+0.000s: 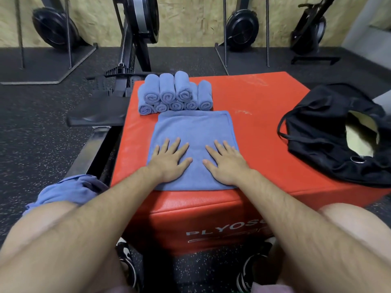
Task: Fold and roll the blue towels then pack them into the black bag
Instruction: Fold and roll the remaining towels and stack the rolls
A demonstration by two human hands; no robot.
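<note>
Left hand (169, 163), right hand (227, 166) on towel (194, 127)

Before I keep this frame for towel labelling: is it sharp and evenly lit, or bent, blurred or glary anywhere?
Head view: soft, even light, no strong glare; wide-angle bending bows the edges of the red box and stretches the forearms; flat towel, rolled towels, left hand and right hand look sharp; the black bag is dark, its folds hard to read.

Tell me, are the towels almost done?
Partly. Rolled towels are stacked on the red box. The left hand and right hand press one flat towel, not yet rolled. Crumpled towels wait on the knee, and no towel shows in the black bag.
</note>
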